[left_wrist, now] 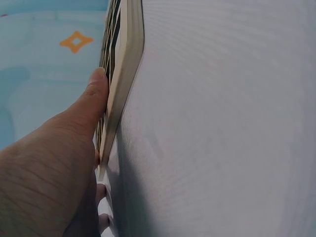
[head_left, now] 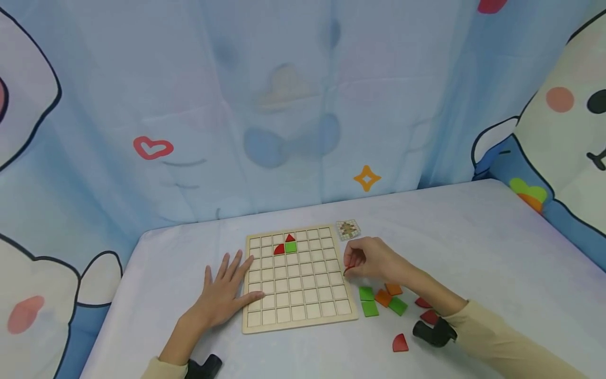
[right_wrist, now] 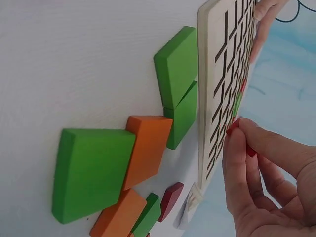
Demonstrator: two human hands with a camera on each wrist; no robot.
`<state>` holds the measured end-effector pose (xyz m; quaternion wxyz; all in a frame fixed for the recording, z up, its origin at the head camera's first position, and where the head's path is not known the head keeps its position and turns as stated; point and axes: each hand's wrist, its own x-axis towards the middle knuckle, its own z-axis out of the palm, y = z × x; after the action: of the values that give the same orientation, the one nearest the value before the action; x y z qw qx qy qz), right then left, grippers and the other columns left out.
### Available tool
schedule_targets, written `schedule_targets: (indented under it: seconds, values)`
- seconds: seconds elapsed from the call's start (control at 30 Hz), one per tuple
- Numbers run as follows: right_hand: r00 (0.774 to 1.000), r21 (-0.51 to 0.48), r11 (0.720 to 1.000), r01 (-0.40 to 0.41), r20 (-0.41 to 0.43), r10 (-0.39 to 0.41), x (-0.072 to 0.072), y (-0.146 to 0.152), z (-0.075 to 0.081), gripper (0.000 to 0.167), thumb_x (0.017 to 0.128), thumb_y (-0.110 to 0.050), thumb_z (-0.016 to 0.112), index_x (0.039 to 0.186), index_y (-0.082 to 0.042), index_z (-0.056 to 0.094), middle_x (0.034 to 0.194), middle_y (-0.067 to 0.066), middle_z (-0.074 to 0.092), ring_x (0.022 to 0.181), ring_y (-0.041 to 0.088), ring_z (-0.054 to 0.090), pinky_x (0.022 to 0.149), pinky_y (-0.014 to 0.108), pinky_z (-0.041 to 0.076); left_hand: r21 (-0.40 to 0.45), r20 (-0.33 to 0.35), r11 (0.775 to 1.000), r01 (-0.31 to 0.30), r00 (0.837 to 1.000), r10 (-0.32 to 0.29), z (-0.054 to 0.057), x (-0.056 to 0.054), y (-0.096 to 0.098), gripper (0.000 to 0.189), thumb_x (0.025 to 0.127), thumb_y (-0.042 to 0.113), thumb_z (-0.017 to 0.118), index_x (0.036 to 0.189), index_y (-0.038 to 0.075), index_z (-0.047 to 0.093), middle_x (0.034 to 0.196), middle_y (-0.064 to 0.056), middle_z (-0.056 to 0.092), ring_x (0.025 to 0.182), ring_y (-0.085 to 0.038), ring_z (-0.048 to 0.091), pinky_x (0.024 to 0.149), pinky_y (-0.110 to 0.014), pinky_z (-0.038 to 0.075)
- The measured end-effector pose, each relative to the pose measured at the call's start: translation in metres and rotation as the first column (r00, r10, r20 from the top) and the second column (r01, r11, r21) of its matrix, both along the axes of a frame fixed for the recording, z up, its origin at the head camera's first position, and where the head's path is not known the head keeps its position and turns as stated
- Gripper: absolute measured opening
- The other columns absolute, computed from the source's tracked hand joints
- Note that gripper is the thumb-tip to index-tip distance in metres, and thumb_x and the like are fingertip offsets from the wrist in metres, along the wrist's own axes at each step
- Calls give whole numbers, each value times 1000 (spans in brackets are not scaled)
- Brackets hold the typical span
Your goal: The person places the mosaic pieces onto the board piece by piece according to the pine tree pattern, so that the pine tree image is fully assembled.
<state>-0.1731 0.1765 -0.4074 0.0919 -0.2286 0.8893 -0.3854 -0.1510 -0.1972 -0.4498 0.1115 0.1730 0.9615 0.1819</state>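
Grid board (head_left: 295,284) lies on the white table (head_left: 158,279), your left hand (head_left: 220,295) at its left edge, fingers spread straight, thumb on the board, gripping nothing. Toward its far side sit a red quarter-round (head_left: 279,249), a red triangle (head_left: 290,238) and a green square (head_left: 291,247). A small card (head_left: 347,229) lies off the far right corner. Your right hand (head_left: 371,258) pinches a red piece (head_left: 349,270) near the right edge. Green blocks (head_left: 370,309), orange blocks (head_left: 383,298) and loose red pieces (head_left: 400,343) lie to the right.
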Motion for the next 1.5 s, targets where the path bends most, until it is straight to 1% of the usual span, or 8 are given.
schedule_targets:
  seconds: [0.13, 0.37, 0.53, 0.7, 0.93, 1.23, 1.37, 1.5]
  values:
    - [999, -16, 999, -35, 9, 36, -3, -4, 2, 13, 85, 7, 81, 94, -2, 80, 81, -4, 65, 75, 11, 57, 67, 23, 52, -2, -3, 1000, -6, 1000, 6, 1, 0, 0, 91, 100, 62, 60, 169, 18, 21, 175, -14, 6, 160, -40, -4, 117, -77, -8]
    - [997, 5, 999, -50, 55, 49, -11, -15, 6, 19, 91, -1, 79, 109, -3, 82, 89, -2, 64, 84, 14, 55, 73, 26, 49, -2, -3, 1000, -11, 1000, 11, -1, 1, 0, 91, 100, 63, 59, 169, 18, 21, 175, -13, 7, 160, -41, -3, 117, -77, -8]
    - [998, -52, 996, -68, 10, 69, -25, -24, 2, 12, 92, -1, 78, 104, -1, 79, 89, 0, 68, 85, 14, 62, 75, 26, 55, -6, -9, 1000, -10, 1000, 10, -3, 0, 0, 90, 100, 63, 59, 169, 19, 21, 176, -13, 7, 160, -40, -3, 117, -77, -8]
    - [997, -73, 997, -24, -70, 19, -42, -37, 0, 10, 91, -5, 81, 99, 0, 81, 94, 3, 74, 86, 17, 71, 77, 29, 59, -2, -9, 1000, -12, 1000, 12, -3, 0, 0, 90, 100, 64, 58, 169, 20, 21, 175, -13, 7, 160, -40, -3, 117, -77, -8]
    - [996, -56, 998, 28, -81, -32, -60, -54, -4, 8, 90, -6, 82, 97, -2, 84, 93, 5, 75, 85, 20, 69, 72, 31, 56, 6, -4, 1000, -12, 1000, 12, -2, 1, 1, 90, 100, 62, 59, 169, 19, 22, 175, -13, 7, 160, -40, -3, 117, -77, -8]
    - [998, -48, 999, 25, -51, -28, -70, -75, -9, 6, 89, -2, 83, 95, -1, 82, 90, 7, 79, 81, 18, 74, 74, 30, 60, 0, -16, 1000, -17, 1000, 17, -4, -1, 1, 90, 99, 64, 59, 169, 20, 23, 175, -13, 9, 160, -41, -2, 117, -77, -6]
    - [999, -53, 998, 26, -43, -28, -71, -80, -10, 8, 88, 1, 82, 96, 1, 82, 94, 11, 79, 85, 22, 75, 76, 32, 61, 3, -13, 1000, -18, 1000, 18, -4, -1, 1, 90, 99, 64, 59, 169, 20, 22, 175, -13, 8, 160, -40, -2, 117, -77, -6]
    - [998, -9, 999, 34, -44, -34, -74, -82, -12, 10, 91, 2, 79, 100, 1, 82, 98, 12, 79, 88, 24, 74, 76, 33, 60, 1, -13, 1000, -18, 1000, 18, -3, -1, 0, 90, 100, 64, 59, 169, 20, 23, 175, -13, 8, 161, -40, -3, 118, -77, -6]
